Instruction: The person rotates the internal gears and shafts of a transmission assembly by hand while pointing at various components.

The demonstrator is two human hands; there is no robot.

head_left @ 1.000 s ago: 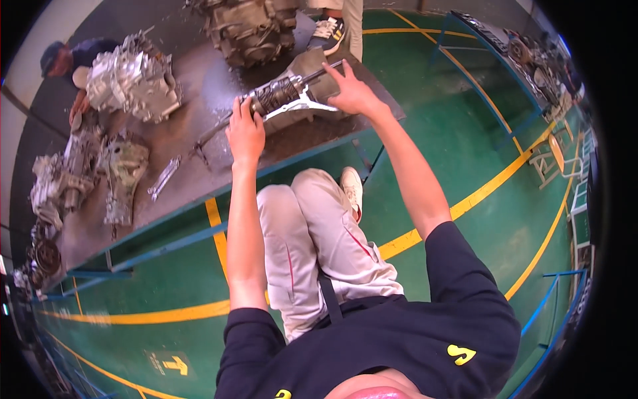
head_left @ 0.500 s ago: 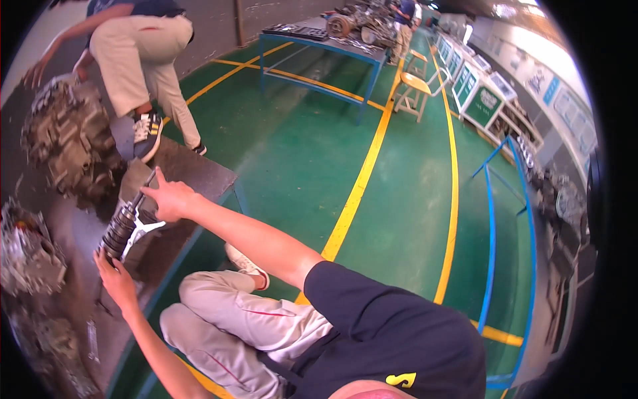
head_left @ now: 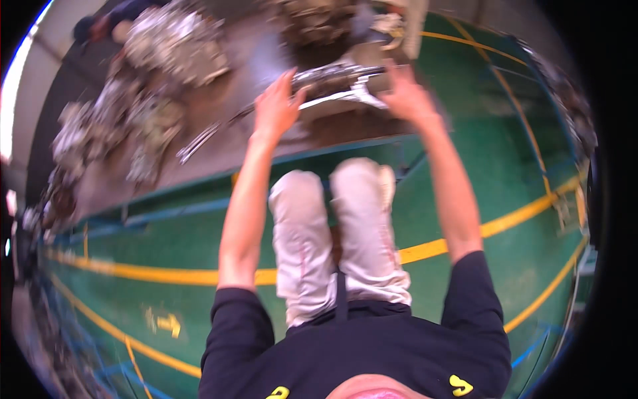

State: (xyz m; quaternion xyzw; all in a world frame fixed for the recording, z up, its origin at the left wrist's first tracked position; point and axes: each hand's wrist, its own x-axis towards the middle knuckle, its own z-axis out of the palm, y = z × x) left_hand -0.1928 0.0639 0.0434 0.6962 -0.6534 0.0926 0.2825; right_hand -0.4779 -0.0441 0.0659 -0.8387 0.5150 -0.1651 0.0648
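In the head view, the metal shaft assembly [head_left: 332, 74] is over the workbench [head_left: 226, 147], toward its front right corner, long axis roughly parallel to the front edge. The left hand [head_left: 278, 110] is at its left end, the right hand [head_left: 407, 96] at its right, equally near; blur leaves me unable to tell whether either grips.

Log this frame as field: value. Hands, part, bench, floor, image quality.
Left hand: at left portion of long grey metal shaft; grip blurred
Right hand: near its right end; grip blurred
Beside shaft: bright forked metal piece
Bench: blue-edged brown tabletop
Also there: bulky silver-grey metal casing, bulky dark-brown metal casing, slim silver metal tools
Floor: green floor, yellow lines
Image: motion-blurred
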